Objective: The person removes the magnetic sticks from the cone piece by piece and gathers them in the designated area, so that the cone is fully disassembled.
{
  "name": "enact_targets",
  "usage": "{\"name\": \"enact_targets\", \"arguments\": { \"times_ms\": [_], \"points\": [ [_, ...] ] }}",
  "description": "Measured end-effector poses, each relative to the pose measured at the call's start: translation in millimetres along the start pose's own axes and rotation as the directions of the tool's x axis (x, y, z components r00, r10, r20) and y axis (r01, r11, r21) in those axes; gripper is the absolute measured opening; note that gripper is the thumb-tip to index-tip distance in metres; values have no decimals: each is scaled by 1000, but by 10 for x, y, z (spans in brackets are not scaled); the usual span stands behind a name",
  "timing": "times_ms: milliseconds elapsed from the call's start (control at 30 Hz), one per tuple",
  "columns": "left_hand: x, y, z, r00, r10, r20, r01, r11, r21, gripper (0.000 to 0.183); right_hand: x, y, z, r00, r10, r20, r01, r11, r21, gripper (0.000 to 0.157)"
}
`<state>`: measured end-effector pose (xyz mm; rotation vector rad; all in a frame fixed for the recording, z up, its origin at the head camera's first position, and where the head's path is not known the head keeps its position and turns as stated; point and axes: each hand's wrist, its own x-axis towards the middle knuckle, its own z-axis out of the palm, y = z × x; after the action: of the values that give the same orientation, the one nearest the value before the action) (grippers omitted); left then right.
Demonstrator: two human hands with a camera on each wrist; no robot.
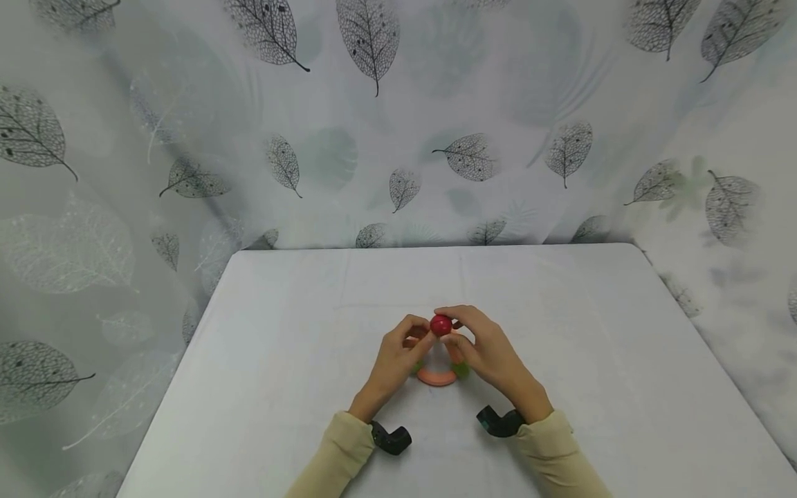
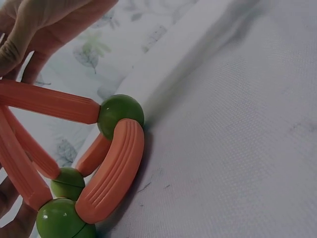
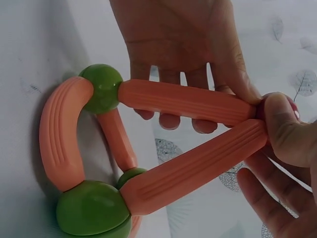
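Note:
In the head view a red ball [image 1: 441,325] tops a small frame of toy building rods and balls on the white table. Straight orange rods [image 2: 49,101] lean together beneath it, each rising from a green ball [image 2: 121,111]. Curved orange rods [image 3: 64,134] join the green balls at the base. My right hand [image 1: 492,349] pinches the red ball between thumb and index finger. My left hand [image 1: 395,356] holds the upper end of a straight rod beside the ball, its thumb against the rod in the right wrist view. Parts of the frame are hidden behind the hands.
The white tabletop [image 1: 299,332] spreads around both hands. Leaf-patterned cloth [image 1: 405,138] hangs behind and at both sides of the table. A dark curved wrist piece sits at each sleeve cuff [image 1: 351,436].

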<state>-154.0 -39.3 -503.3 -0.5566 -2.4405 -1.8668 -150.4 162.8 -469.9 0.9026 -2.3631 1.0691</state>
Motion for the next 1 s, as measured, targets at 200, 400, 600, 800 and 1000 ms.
{"name": "enact_targets", "arguments": {
  "times_ms": [200, 400, 600, 800, 1000],
  "points": [
    [5, -36, 18, 1000, 13, 0, -13, 1000, -1, 18, -10, 31, 30, 999, -45, -28, 44, 999, -13, 44],
    [-1, -40, 21, 1000, 2, 8, -2, 1000, -12, 17, -15, 28, 51, 998, -59, -35, 57, 998, -37, 47],
    [2, -26, 16, 1000, 4, 12, -3, 1000, -14, 18, -11, 23, 54, 997, -59, -43, 57, 997, -61, 52],
    [4, -24, 14, 1000, 5, 13, -5, 1000, -16, 19, -8, 15, 53, 998, -55, -41, 52, 996, -69, 53],
    [-1, -34, 11, 1000, 21, 13, -21, 999, -26, 18, 2, -13, 37, 998, -51, -29, 49, 997, -56, 50]
  ]
}}
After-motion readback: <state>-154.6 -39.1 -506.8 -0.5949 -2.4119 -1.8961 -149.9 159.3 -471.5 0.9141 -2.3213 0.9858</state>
